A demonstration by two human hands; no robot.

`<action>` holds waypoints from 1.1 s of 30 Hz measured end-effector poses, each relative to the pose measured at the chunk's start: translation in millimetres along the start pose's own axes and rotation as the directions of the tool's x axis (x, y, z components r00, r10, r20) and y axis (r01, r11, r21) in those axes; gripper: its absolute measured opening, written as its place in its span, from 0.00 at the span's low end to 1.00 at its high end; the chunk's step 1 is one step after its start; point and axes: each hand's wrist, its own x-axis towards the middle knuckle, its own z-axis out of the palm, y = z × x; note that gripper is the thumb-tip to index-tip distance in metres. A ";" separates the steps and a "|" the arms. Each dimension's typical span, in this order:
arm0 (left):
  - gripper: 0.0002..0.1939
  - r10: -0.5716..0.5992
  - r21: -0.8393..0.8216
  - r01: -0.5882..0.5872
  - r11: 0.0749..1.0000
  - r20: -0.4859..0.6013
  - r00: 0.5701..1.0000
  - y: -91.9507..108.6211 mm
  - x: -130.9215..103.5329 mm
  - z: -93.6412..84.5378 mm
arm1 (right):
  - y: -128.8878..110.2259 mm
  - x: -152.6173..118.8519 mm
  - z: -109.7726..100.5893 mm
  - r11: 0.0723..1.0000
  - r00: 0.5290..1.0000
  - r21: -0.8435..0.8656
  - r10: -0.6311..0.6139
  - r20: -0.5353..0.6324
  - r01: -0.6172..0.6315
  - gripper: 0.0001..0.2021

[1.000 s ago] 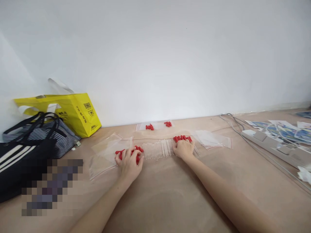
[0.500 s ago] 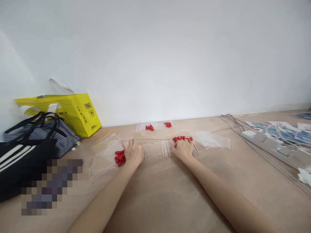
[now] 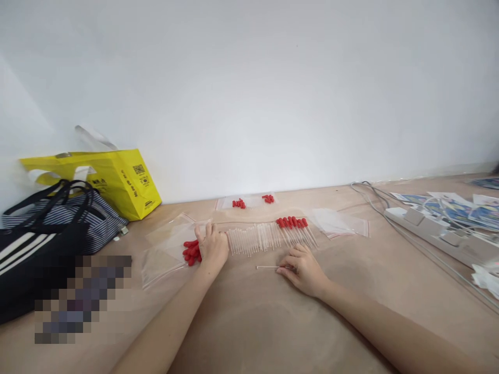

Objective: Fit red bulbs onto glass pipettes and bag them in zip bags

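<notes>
A row of thin white sticks point(image 3: 253, 239) lies side by side on the table. At its right end several sticks carry red tips point(image 3: 291, 223). My right hand point(image 3: 302, 267) is below them, fingers closed round one thin white stick point(image 3: 267, 267) that points left. My left hand point(image 3: 212, 245) rests at the row's left end, beside a pile of red pieces point(image 3: 191, 252); its fingers are bent, and what they hold, if anything, is hidden.
Clear plastic bags point(image 3: 161, 262) lie left of the row, another point(image 3: 339, 223) to the right. Small red pieces point(image 3: 238, 203) lie near the wall. A yellow bag point(image 3: 136, 182) and a black bag point(image 3: 42, 259) stand left; a power strip point(image 3: 436, 234) with cables lies right.
My right hand has moved from the red-tipped sticks down and to the right, and a single stick now shows in its fingers. My left hand has stayed nearly in place.
</notes>
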 end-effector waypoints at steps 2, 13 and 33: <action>0.14 -0.013 0.007 0.014 1.000 -0.007 1.000 -1.9 -0.5 0.8 | -0.4 0.8 0.1 1.000 1.000 -0.009 0.004 0.000 -0.004 0.08; 0.13 -0.038 -0.040 0.037 0.999 -0.013 0.999 -0.8 2.7 0.3 | -2.0 2.9 0.9 1.000 1.000 0.003 0.013 0.000 -0.013 0.09; 0.12 0.352 -0.499 -0.331 0.801 -0.054 0.934 15.1 -65.0 -15.8 | 3.2 9.3 4.0 0.996 0.997 0.061 0.066 0.031 -0.068 0.10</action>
